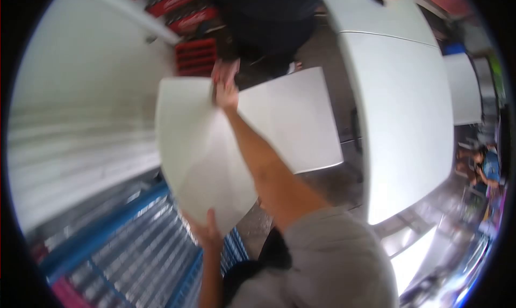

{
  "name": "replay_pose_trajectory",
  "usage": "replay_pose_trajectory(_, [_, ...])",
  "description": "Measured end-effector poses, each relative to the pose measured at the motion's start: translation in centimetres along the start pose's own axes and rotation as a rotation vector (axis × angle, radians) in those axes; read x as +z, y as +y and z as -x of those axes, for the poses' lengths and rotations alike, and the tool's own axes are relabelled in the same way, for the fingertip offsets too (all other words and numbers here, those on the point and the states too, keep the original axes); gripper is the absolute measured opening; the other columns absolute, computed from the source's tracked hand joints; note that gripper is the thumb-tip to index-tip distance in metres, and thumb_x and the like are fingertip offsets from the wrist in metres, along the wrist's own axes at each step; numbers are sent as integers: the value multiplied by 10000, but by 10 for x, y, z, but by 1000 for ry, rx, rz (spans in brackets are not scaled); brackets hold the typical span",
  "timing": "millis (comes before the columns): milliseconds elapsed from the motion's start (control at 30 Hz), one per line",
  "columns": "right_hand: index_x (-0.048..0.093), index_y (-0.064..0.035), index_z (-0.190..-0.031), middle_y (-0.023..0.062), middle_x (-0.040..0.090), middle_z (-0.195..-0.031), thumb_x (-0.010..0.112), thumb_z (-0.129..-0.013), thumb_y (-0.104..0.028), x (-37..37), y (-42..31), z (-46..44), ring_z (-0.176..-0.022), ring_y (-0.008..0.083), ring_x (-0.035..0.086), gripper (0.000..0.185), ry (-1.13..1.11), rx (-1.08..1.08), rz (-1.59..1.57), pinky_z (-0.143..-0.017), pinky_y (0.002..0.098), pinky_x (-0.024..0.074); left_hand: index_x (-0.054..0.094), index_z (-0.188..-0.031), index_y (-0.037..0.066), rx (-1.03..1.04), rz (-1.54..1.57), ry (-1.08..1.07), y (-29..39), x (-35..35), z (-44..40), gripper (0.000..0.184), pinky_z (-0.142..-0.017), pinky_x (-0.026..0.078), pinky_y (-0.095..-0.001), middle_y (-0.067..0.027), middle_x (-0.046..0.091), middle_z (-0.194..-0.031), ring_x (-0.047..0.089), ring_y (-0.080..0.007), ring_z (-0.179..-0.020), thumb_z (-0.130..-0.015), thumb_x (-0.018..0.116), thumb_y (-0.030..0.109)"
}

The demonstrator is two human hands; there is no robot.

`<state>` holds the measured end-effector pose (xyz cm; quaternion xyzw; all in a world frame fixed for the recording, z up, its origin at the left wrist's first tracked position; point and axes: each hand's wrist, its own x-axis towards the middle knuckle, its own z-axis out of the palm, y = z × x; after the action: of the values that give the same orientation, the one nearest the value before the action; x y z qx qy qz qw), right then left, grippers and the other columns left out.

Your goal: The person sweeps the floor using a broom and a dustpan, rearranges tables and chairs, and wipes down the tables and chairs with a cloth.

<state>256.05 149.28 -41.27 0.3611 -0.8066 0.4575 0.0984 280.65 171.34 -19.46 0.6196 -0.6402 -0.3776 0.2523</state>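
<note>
My left hand (207, 234) grips the near edge of a white table panel (201, 163), its thumb lying over the top face and the other fingers hidden beneath. My right arm stretches across to the far edge of this panel, where my right hand (228, 97) is closed around a pinkish, cloth-like thing (224, 71); motion blur hides its exact kind. Beside the hand, a second white panel (293, 120) spreads to the right, partly behind my forearm. I cannot tell whether the two panels are joined.
A person in dark clothes (274, 23) stands just past the panels. On the right is a long white table (403, 109). Red crates (195, 56) are stacked at the back left, near a white wall (86, 93). A blue metal rack (134, 243) stands lower left. Farther right sits another person (489, 165).
</note>
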Motion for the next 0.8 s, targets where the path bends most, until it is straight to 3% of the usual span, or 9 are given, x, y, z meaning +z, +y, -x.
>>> replay_pose_trajectory(67, [590, 20, -1125, 279, 560, -1261, 470, -863, -156, 41, 76, 89, -968, 374, 603, 337, 151, -301, 701, -828, 408, 507, 228, -1418, -119, 23, -69, -8, 10, 1, 1, 702, -1019, 368, -402, -304, 435, -1325, 473, -366, -1196, -873, 609, 108])
replay_pose_trajectory(100, [477, 77, -1276, 285, 488, -1332, 404, -891, -139, 18, 69, 125, -1089, 396, 556, 448, -5, -192, 779, -909, 390, 487, 226, -1423, -117, 90, -150, -5, 6, 1, -1, 692, -1029, 357, -409, -308, 434, -1325, 468, -380, -1201, -890, 593, 130])
replay_pose_trajectory(200, [358, 40, -1371, 300, 354, -1397, 374, -924, -206, -81, 54, 196, -1332, 416, 313, 510, -1185, 268, 149, -964, 491, 415, 222, -1426, -115, 68, -139, 27, -4, 4, 4, 687, -1038, 344, -442, -320, 403, -1348, 440, -408, -1229, -917, 558, 203])
replay_pose_trajectory(333, [500, -40, -1279, 210, 494, -1322, 469, -902, -314, -199, 41, 226, -1173, 331, 534, 468, -1138, 527, 109, -899, 429, 479, 248, -1418, -97, 49, -200, 35, 1, 10, 0, 689, -1045, 331, -483, -317, 341, -1399, 393, -427, -1269, -919, 553, 268])
replay_pose_trajectory(400, [597, -75, -1084, 160, 562, -1261, 478, -868, -409, -261, 46, 199, -1109, 379, 563, 415, -1455, 515, -327, -852, 523, 471, 248, -1423, -91, 75, -148, -20, -6, 5, 0, 684, -1059, 316, -481, -316, 340, -1403, 386, -426, -1279, -923, 548, 266])
replay_pose_trajectory(567, [511, -260, -1346, 26, 481, -1395, 614, -805, -302, -483, -29, 57, -1131, 330, 514, 553, -825, 546, -132, -965, 397, 448, 274, -1409, -95, 239, -109, -47, -22, -6, -7, 657, -1053, 323, -489, -310, 351, -1404, 395, -418, -1275, -924, 543, 258])
replay_pose_trajectory(667, [518, -278, -1341, 84, 412, -1441, 606, -856, -362, -555, -16, 77, -1262, 391, 397, 500, -394, 298, 559, -995, 554, 351, 286, -1393, -112, 270, -111, -68, -18, -6, -5, 625, -1051, 334, -480, -322, 368, -1387, 411, -431, -1259, -936, 529, 238])
replay_pose_trajectory(733, [467, -252, -1387, 104, 319, -1507, 587, -881, -418, -577, 19, 100, -1398, 403, 238, 546, -380, 482, 705, -1029, 684, 202, 283, -1396, -101, 293, -101, -53, -22, -8, -10, 591, -1042, 350, -468, -325, 392, -1369, 437, -429, -1238, -953, 513, 217])
replay_pose_trajectory(800, [402, -299, -1430, 76, 231, -1557, 662, -812, -404, -591, 56, 126, -1421, 385, 202, 678, -372, 566, 674, -993, 758, 175, 281, -1401, -90, 241, -59, -64, -4, -9, -1, 587, -1034, 356, -466, -324, 397, -1366, 446, -429, -1228, -958, 513, 216])
